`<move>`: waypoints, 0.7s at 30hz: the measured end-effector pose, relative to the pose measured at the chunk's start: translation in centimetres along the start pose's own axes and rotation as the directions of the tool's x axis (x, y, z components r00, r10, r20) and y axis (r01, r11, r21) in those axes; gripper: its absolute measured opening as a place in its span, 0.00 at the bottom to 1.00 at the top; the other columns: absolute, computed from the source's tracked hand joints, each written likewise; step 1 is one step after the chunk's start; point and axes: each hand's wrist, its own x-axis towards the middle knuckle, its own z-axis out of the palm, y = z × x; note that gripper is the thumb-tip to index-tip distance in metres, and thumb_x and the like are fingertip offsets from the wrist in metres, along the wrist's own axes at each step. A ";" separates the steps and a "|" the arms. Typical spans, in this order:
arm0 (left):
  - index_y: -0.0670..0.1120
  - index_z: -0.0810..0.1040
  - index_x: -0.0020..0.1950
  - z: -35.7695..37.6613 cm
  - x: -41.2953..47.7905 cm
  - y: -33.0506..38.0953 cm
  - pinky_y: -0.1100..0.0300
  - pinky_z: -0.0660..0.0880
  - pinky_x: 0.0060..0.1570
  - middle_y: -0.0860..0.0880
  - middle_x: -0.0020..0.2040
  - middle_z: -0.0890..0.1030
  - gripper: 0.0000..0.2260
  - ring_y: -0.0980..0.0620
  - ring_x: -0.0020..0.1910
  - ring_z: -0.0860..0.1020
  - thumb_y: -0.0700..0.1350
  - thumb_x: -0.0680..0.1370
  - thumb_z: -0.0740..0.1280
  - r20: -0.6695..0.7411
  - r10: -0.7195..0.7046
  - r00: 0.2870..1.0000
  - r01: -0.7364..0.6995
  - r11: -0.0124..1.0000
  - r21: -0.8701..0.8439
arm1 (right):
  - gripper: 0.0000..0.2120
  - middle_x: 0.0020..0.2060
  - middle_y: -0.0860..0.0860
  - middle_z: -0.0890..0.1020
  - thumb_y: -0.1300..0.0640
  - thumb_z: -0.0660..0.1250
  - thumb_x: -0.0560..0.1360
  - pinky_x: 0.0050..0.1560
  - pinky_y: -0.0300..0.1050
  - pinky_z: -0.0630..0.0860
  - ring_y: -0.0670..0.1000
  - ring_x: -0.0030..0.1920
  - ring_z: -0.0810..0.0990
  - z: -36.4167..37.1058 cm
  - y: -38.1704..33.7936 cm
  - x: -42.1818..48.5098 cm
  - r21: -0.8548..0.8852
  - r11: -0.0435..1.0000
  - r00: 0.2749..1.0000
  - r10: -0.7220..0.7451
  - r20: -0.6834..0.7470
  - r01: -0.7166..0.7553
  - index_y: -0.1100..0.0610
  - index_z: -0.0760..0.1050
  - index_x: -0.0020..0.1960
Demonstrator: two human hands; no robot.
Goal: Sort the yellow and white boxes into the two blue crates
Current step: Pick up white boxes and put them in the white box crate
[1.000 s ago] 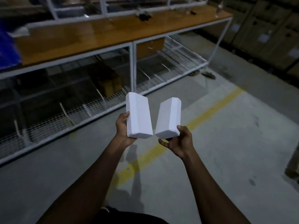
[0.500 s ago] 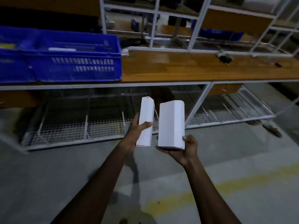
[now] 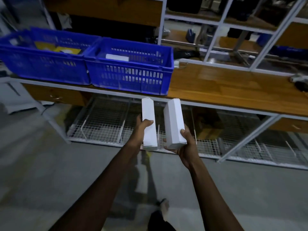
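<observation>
The left box (image 3: pixel 149 124) and right box (image 3: pixel 174 122), both white, are hovering just below the right crate (image 3: pixel 130 80); the left hand (image 3: pixel 141 130) and right hand (image 3: pixel 185 145) are each gripping one near its base; another white box (image 3: pixel 117 57) is lying inside, so both are probably going there, clearing its rim.

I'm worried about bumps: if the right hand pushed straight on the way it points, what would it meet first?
Probably the front edge of the wooden bench, just right of the right blue crate; the white box in the right hand would touch first. Depth unclear.
</observation>
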 end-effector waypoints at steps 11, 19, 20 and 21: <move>0.44 0.65 0.70 0.7 12.3 9.4 0.56 0.73 0.38 0.43 0.50 0.75 0.34 0.46 0.43 0.76 0.48 0.65 0.63 -0.148 0.115 0.982 -0.105 0.992 0.069 | 0.30 0.59 0.57 0.78 0.49 0.66 0.65 0.41 0.54 0.79 0.58 0.48 0.80 4.0 -7.5 15.4 -0.029 0.996 0.985 -0.078 0.155 0.084 0.46 0.68 0.67; 0.50 0.65 0.70 1.2 20.1 13.0 0.53 0.76 0.43 0.45 0.52 0.77 0.31 0.47 0.47 0.77 0.52 0.67 0.62 -0.157 0.164 0.974 -0.155 0.985 0.072 | 0.32 0.60 0.59 0.78 0.43 0.66 0.64 0.38 0.47 0.77 0.57 0.50 0.79 5.0 -11.5 24.5 -0.009 0.998 0.990 -0.065 0.126 0.067 0.51 0.71 0.67; 0.49 0.65 0.71 0.9 21.0 13.2 0.53 0.76 0.43 0.45 0.52 0.77 0.31 0.47 0.47 0.77 0.52 0.67 0.61 -0.146 0.167 0.975 -0.159 0.985 0.066 | 0.33 0.60 0.59 0.79 0.43 0.67 0.64 0.39 0.47 0.78 0.57 0.50 0.80 5.4 -11.7 25.4 0.024 0.998 0.991 -0.056 0.118 0.053 0.52 0.71 0.67; 0.49 0.65 0.72 0.6 21.7 13.6 0.53 0.76 0.44 0.45 0.52 0.77 0.32 0.47 0.47 0.77 0.52 0.67 0.61 -0.145 0.165 0.976 -0.157 0.985 0.071 | 0.32 0.59 0.59 0.79 0.44 0.67 0.64 0.40 0.48 0.78 0.57 0.50 0.80 5.8 -12.0 26.2 0.054 0.998 0.992 -0.049 0.113 0.043 0.52 0.71 0.66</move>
